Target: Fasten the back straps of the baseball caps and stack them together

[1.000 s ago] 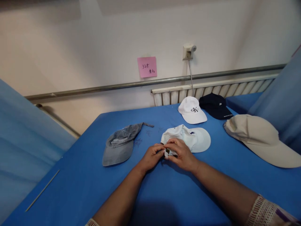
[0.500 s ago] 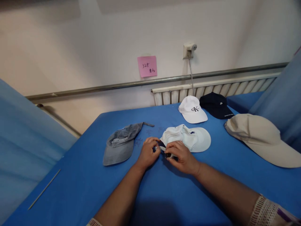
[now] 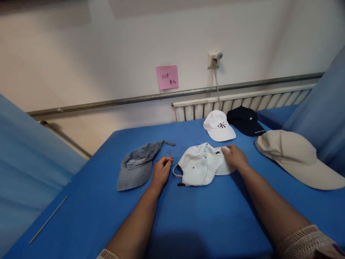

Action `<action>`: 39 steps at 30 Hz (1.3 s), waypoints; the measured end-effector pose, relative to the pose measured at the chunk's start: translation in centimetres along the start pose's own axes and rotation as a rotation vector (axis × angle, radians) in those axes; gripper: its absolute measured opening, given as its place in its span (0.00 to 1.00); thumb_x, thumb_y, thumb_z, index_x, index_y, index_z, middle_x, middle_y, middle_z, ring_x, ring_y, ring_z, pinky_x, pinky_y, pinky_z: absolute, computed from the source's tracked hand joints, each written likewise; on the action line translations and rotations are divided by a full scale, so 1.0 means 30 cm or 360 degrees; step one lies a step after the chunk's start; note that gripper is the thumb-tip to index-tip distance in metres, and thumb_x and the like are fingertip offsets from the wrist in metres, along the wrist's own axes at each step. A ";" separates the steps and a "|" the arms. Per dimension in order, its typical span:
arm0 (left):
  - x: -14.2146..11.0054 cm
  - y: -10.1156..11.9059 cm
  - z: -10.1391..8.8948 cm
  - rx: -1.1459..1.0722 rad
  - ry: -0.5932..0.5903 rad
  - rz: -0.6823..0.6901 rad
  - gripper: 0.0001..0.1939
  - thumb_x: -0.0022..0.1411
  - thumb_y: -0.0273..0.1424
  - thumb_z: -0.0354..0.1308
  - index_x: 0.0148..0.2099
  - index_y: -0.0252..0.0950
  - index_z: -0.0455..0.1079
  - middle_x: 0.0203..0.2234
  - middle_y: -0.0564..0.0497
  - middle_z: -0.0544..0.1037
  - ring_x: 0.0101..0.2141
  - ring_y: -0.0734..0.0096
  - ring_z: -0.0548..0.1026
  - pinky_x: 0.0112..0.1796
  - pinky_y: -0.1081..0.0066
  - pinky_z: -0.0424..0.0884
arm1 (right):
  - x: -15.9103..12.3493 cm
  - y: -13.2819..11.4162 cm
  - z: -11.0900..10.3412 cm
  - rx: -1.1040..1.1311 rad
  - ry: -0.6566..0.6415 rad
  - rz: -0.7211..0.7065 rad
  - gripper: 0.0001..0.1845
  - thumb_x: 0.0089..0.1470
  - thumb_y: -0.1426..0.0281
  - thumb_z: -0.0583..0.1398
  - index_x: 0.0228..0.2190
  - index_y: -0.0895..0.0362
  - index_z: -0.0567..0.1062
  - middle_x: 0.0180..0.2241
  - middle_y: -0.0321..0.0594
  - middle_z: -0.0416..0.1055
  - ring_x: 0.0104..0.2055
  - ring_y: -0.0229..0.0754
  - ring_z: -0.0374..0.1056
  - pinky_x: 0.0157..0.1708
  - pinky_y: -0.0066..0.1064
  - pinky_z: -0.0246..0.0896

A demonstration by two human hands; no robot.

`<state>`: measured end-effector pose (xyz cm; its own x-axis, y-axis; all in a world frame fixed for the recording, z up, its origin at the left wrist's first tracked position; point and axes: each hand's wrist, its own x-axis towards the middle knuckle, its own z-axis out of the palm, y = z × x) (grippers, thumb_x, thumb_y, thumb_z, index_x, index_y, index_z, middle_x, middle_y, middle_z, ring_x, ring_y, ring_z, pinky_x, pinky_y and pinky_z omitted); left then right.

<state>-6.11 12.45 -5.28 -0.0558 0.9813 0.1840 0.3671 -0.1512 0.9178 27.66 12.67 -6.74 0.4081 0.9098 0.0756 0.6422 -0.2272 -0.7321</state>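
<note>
A pale mint-white baseball cap [image 3: 198, 165] with a small dark emblem lies in the middle of the blue surface, its brim to the right. My right hand [image 3: 235, 157] grips that brim, thumb on top; the fingers beneath are partly hidden. At the cap's other end, a looped back strap [image 3: 176, 173] and a dark strap end [image 3: 181, 184] stick out. My left hand [image 3: 161, 172] rests between this cap and a grey cap [image 3: 137, 167], touching neither. Its fingers are curled close to the thumb, with nothing visible in them.
Behind lie a white cap with black letters [image 3: 219, 126] and a black cap [image 3: 245, 120]. A large beige cap [image 3: 293, 154] is at right. A thin stick [image 3: 48, 219] lies at left. Blue curtains [image 3: 24, 172] flank the surface; a radiator [image 3: 242, 100] and metal rail [image 3: 134, 99] run behind.
Both hands have let go of the cap's back strap. My left hand has drawn slightly left, and my right hand has moved right onto the brim. The cap's back has swung nearer me.
</note>
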 end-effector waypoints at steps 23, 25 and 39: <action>-0.191 0.145 0.180 -0.1204 -0.0404 -0.0613 0.23 0.53 0.41 0.67 0.48 0.35 0.70 0.44 0.43 0.78 0.43 0.62 0.76 0.42 0.66 0.71 | -0.284 -0.206 0.147 0.2758 -0.1114 0.0604 0.25 0.49 0.78 0.63 0.50 0.56 0.71 0.44 0.40 0.77 0.49 0.44 0.72 0.51 0.35 0.67; -0.170 0.158 0.176 -0.1274 -0.0224 -0.0578 0.23 0.50 0.39 0.69 0.46 0.34 0.71 0.42 0.43 0.79 0.42 0.61 0.77 0.44 0.64 0.71 | -0.305 -0.208 0.161 0.2640 -0.1262 0.0637 0.22 0.49 0.77 0.65 0.47 0.57 0.74 0.42 0.40 0.78 0.44 0.42 0.73 0.45 0.33 0.69; -0.074 0.114 -0.446 -0.0801 0.0600 -0.0564 0.10 0.57 0.20 0.61 0.43 0.30 0.72 0.31 0.48 0.80 0.27 0.75 0.77 0.29 0.79 0.75 | -0.319 -0.197 0.146 0.2110 -0.1610 0.0510 0.12 0.47 0.68 0.68 0.33 0.59 0.75 0.36 0.44 0.77 0.32 0.37 0.72 0.35 0.29 0.65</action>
<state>-17.16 8.15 2.16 -0.4421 0.8876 -0.1291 -0.1997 0.0430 0.9789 17.12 6.82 -6.10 -0.4792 0.8488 -0.2234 -0.5352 -0.4843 -0.6921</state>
